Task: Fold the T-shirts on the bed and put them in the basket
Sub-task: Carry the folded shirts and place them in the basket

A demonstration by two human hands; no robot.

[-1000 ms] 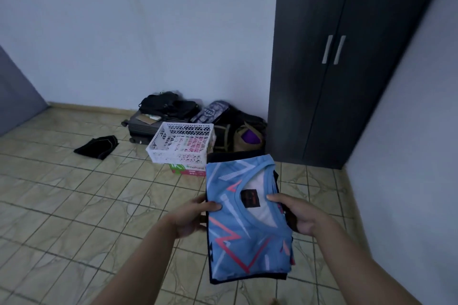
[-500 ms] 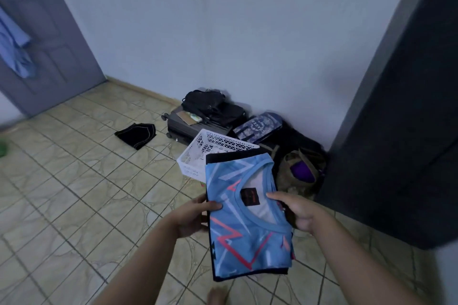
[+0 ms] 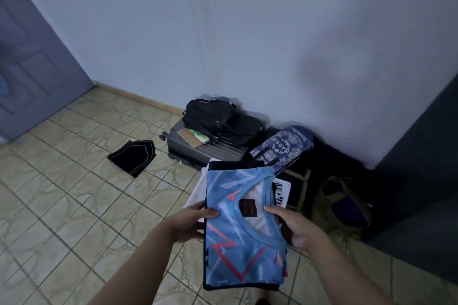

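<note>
A tiled floor (image 3: 74,205) filled the lower frame below a pale wall (image 3: 223,32), with a grey-blue door (image 3: 32,69) at 10 o'clock and a dark wardrobe (image 3: 426,156) at 3 o'clock. Against the wall lay a grey suitcase (image 3: 198,151) with a black bag (image 3: 218,119) on top; just beside it at its 3 o'clock stood a blue patterned bag (image 3: 282,151). A dark olive bag (image 3: 344,203) sat near the wardrobe. A black garment (image 3: 135,157) lay on the floor, well apart from the suitcase at its 9 o'clock.

The folded stack of T-shirts (image 3: 238,247), a blue zigzag-print shirt on top and a dark one beneath, was held flat in the air at 6 o'clock, its far edge over the white basket (image 3: 281,193), which was mostly hidden behind it.

The left hand (image 3: 190,223) gripped the stack's left edge, thumb on top, fingers curled beneath. The right hand (image 3: 300,228) gripped the right edge likewise, thumb by the collar label.
</note>
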